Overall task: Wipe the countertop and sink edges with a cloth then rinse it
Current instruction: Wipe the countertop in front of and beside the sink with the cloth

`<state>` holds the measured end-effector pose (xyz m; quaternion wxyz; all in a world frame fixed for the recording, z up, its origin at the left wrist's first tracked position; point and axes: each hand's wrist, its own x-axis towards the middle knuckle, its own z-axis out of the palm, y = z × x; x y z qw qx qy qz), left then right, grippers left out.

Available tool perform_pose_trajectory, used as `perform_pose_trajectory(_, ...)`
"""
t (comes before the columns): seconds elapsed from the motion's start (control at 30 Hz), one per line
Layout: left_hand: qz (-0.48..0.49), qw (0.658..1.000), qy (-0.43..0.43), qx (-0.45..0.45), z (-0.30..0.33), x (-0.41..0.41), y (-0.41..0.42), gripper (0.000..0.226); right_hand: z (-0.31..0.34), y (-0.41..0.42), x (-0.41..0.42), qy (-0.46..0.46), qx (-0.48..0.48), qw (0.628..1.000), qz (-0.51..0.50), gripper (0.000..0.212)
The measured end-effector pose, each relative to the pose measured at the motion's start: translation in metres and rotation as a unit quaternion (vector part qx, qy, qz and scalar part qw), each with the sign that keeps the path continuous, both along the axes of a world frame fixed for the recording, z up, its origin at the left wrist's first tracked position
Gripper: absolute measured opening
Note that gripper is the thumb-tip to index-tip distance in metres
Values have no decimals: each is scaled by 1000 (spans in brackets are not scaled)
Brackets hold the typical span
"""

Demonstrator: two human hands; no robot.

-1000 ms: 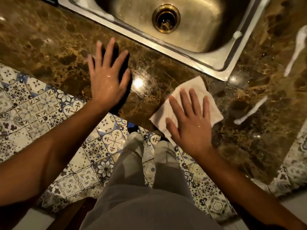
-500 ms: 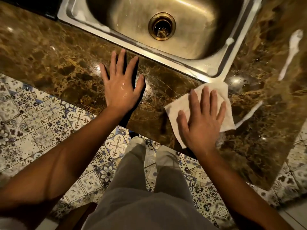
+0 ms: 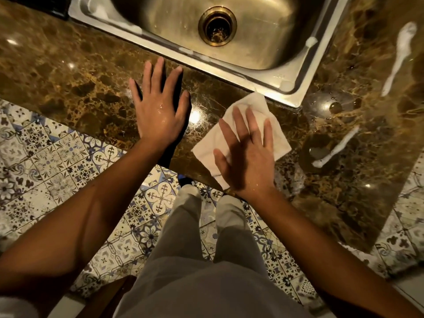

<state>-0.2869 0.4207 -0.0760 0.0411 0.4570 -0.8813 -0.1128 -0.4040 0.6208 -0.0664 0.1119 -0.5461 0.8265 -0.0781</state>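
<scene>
Your right hand (image 3: 249, 157) presses flat, fingers straight, on the white square cloth (image 3: 243, 134) just below the steel sink (image 3: 296, 88) corner; your left hand (image 3: 158, 111) rests flat on glossy brown marble countertop (image 3: 68, 76).

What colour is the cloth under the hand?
White. The cloth lies flat on the brown marbled countertop, seen in the head view.

Your right hand (image 3: 249, 154) covers most of the cloth (image 3: 257, 106), so you can't see its middle or the counter (image 3: 68, 74) beneath. Sink (image 3: 291, 88) is cut off at the top edge; far rim & tap out of frame. Both forearms run off the bottom corners. Left hand (image 3: 158, 111) hides the counter under its palm. The right hand's fingers (image 3: 250, 121) look motion-blurred
</scene>
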Motion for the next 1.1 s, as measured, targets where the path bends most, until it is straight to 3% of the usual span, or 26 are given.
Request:
perform_pose_trajectory(0.2, -1, 1000, 4, -5, 2, -1, -1, 54, 5, 61, 22, -7, -2, 1000, -17, 67)
perform_pose_trajectory(0.4, -52, 998, 15, -14, 2, -4, 8, 58, 6, 95, 15, -6, -20, 995, -100, 62)
perform_pose_trajectory(0.53, -177, 982, 67, 6, 10, -29, 31, 63, 3, 95, -12, 20, -21, 985, -171, 62)
perform_pose_trajectory(0.67, -257, 965, 58, 10, 10, -73, 44, 64, 1, 73, -31, 37, -17, 976, -216, 62)
perform_pose_trajectory(0.87, -285, 958, 19, 1, -2, -81, 39, 62, -3, 46, -25, 44, -9, 954, -295, 64)
perform_pose_trajectory(1.1, -320, 947, 11, -1, 6, -78, 42, 64, -1, 64, 45, 41, -14, 942, -333, 62)
